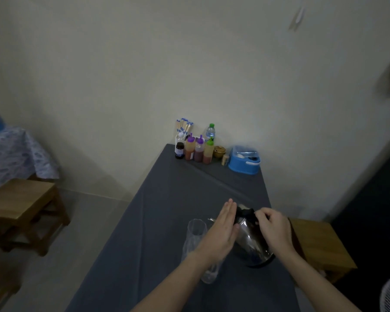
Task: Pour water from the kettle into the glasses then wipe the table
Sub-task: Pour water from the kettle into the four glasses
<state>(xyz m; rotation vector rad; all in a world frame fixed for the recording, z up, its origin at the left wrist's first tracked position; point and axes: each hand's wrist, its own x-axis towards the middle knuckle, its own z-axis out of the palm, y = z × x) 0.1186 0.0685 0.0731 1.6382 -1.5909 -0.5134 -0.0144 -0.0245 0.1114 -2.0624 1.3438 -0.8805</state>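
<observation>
One shiny steel kettle [250,240]: left hand [221,230] flat-fingered against its side, right hand [273,228] gripping its black handle [245,213].

Counter [167,221]: plain dark slate-blue cloth.
Kettle [250,237]: shiny silver body, black top.
Glass [195,230]: clear.
Squeeze bottles [198,149]: two purple caps, one green.
Box [243,163]: bright blue, white handle.
Stool [20,199]: brown wood.
Tablecloth [14,154], left: pale blue, flowery print.

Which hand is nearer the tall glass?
Left. The left hand lies flat against the kettle, beside the glass; the right hand grips the kettle's top, farther off.
</observation>
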